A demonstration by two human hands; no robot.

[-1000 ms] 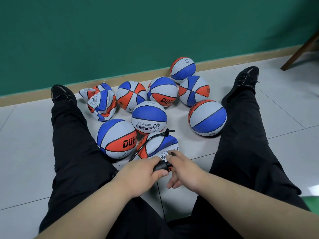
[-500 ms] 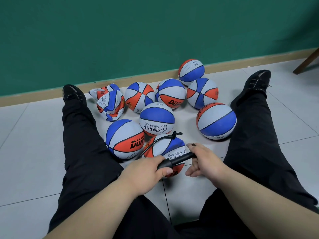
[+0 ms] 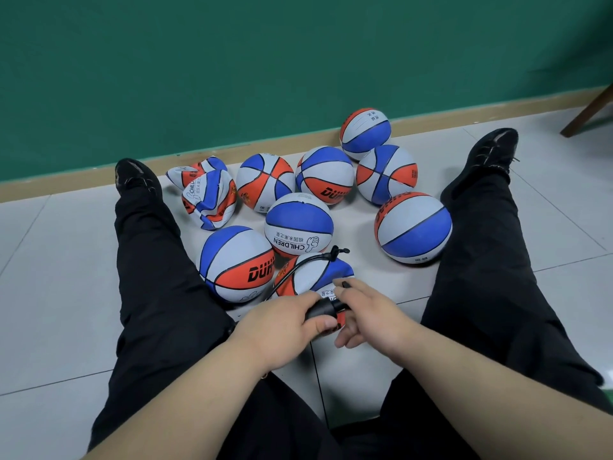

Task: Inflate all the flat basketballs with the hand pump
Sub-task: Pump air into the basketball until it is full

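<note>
I sit on the floor with my legs spread, and several red, white and blue basketballs lie between them. My left hand (image 3: pixel 282 330) grips the barrel of the black hand pump (image 3: pixel 323 308). My right hand (image 3: pixel 371 315) holds the pump's handle, pushed in close to the barrel. The pump's black hose (image 3: pixel 298 270) arcs over the nearest basketball (image 3: pixel 318 277) and plugs into its top. Two crumpled flat basketballs (image 3: pixel 209 202) lie at the far left by my left foot. Round balls include a big one (image 3: pixel 235 263) by my left leg.
The green wall and a tan baseboard (image 3: pixel 265 144) close the far side. My black shoes (image 3: pixel 132 175) and trouser legs (image 3: pixel 481 260) flank the balls. A wooden chair leg (image 3: pixel 587 111) stands at the far right. Grey floor tiles (image 3: pixel 49 260) lie to both sides.
My right hand pulled the pump handle out to the right half a second ago and has now pushed it back in toward my left hand. The view has shifted slightly.
</note>
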